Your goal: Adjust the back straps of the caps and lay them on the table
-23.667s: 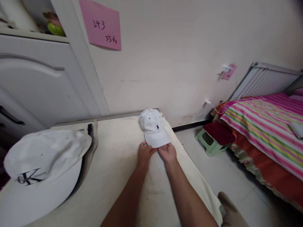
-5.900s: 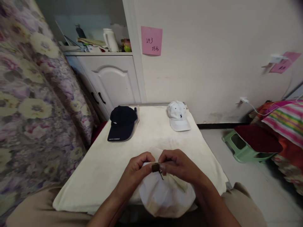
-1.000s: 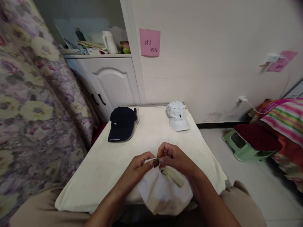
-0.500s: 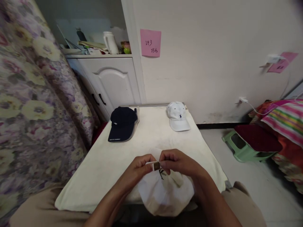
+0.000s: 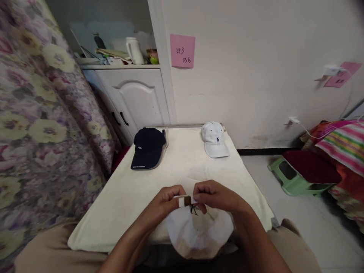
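Observation:
A white cap (image 5: 199, 235) lies upside down at the near edge of the cream-covered table (image 5: 136, 193), partly over the edge. My left hand (image 5: 166, 203) and my right hand (image 5: 214, 197) are both closed in a pinch on the cap's back strap, with its small metal buckle (image 5: 184, 200) between my fingertips. A dark logo shows on the cap just under the buckle. Farther off on the table sit a navy cap (image 5: 148, 148) at the left and a white cap with a small dark emblem (image 5: 214, 144) at the right.
A flowered curtain (image 5: 42, 113) hangs along the left. A white cabinet (image 5: 136, 94) with clutter on top stands behind the table. A green stool with a red cushion (image 5: 301, 170) and a striped bed (image 5: 344, 144) are on the right. Pink notes are stuck on the wall.
My hands dropped slightly toward the cap and drew closer on the strap; the loose strap end that hung out a second ago is no longer seen.

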{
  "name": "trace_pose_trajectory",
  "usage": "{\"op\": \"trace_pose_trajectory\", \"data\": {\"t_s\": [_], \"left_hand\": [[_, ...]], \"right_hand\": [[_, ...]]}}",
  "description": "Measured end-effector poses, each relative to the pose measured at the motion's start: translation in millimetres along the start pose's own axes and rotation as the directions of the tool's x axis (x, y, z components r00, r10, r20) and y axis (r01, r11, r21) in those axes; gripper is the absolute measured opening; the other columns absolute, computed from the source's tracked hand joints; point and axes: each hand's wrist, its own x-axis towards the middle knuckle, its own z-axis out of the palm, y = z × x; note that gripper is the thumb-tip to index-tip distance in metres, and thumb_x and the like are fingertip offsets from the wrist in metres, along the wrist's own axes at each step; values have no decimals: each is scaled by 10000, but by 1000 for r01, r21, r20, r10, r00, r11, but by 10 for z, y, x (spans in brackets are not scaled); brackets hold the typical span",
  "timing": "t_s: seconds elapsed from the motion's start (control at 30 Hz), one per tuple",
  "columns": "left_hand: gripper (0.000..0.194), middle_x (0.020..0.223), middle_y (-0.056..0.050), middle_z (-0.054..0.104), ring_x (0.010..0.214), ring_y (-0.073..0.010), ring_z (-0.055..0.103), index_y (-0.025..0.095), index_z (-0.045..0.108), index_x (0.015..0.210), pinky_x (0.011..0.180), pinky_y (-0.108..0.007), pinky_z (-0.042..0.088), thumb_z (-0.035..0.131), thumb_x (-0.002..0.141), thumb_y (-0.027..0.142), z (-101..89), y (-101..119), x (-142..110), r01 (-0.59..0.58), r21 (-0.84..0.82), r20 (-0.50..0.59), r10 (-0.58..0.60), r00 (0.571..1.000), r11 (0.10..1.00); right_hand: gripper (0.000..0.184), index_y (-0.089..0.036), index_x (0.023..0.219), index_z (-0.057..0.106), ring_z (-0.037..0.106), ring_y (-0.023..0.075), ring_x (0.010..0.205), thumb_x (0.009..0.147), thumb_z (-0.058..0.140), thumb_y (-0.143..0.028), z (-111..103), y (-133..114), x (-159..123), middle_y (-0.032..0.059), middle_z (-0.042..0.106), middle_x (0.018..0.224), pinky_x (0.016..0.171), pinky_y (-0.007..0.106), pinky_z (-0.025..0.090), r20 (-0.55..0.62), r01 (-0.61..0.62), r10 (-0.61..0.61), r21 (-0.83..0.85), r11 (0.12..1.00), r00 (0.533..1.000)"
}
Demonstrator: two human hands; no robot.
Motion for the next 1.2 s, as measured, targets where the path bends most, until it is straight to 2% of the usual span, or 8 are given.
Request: {"op": "trace_pose_trajectory", "data": {"t_s": [0.13, 0.23, 0.33, 0.43, 0.67, 0.83, 1.2], "left_hand": [[296, 608, 41, 473, 551, -99, 357, 164, 541, 683, 511, -222, 239, 662, 780, 417, 16, -5, -3, 20, 17, 19, -21, 1000, 1000], [291, 605, 45, 466, 553, -96, 350, 161, 533, 684, 511, -219, 242, 660, 783, 403, 0, -15, -3, 14, 29, 30, -15, 999, 999], [277, 612, 36, 492, 555, -100, 368, 159, 543, 693, 506, -217, 252, 654, 785, 395, -25, -21, 0, 16, 20, 30, -16, 999, 1000], [279, 617, 30, 504, 553, -101, 374, 155, 555, 694, 506, -216, 257, 649, 789, 401, -37, -17, 2, 6, 19, 27, -6, 1000, 1000], [241, 602, 44, 445, 553, -98, 332, 158, 541, 687, 514, -227, 234, 654, 771, 353, -7, 17, -1, 36, 66, 46, -39, 998, 997], [266, 608, 42, 437, 572, -103, 332, 157, 531, 675, 527, -231, 236, 657, 776, 368, 6, 22, -3, 37, 128, 46, -43, 998, 991], [251, 616, 36, 457, 582, -109, 364, 157, 539, 675, 531, -233, 254, 640, 793, 354, 11, -13, 3, 27, 154, 53, -36, 998, 988]], "right_hand": [[178, -165, 739, 590, 460, 79, 521, 892, 576, -254, 30, -2, 23, -27, 602, 607, 521, 215, 338, 32, 8, -9, 23, 1000, 999], [191, -160, 802, 597, 431, 67, 487, 907, 583, -318, 8, 28, 8, -10, 647, 663, 481, 205, 319, 50, -14, 12, 50, 999, 999], [247, -158, 875, 585, 512, 73, 486, 932, 549, -396, -22, 61, -17, 18, 682, 729, 474, 204, 350, 112, -58, 47, 92, 994, 993], [277, -159, 858, 569, 556, 88, 477, 931, 539, -424, -34, 66, -31, 9, 663, 687, 464, 205, 386, 167, -112, 92, 110, 988, 982], [201, -166, 751, 573, 417, 64, 483, 908, 564, -290, 2, -24, -35, -39, 575, 594, 451, 185, 311, 62, -98, 100, -34, 995, 993], [163, -163, 744, 587, 490, 87, 573, 892, 567, -229, 9, -27, -49, -31, 590, 614, 546, 209, 352, 66, -26, 31, -66, 997, 997], [136, -166, 737, 605, 488, 94, 553, 857, 586, -226, 37, -15, -47, -39, 566, 586, 533, 216, 352, 16, -66, 68, -113, 991, 998]]}}
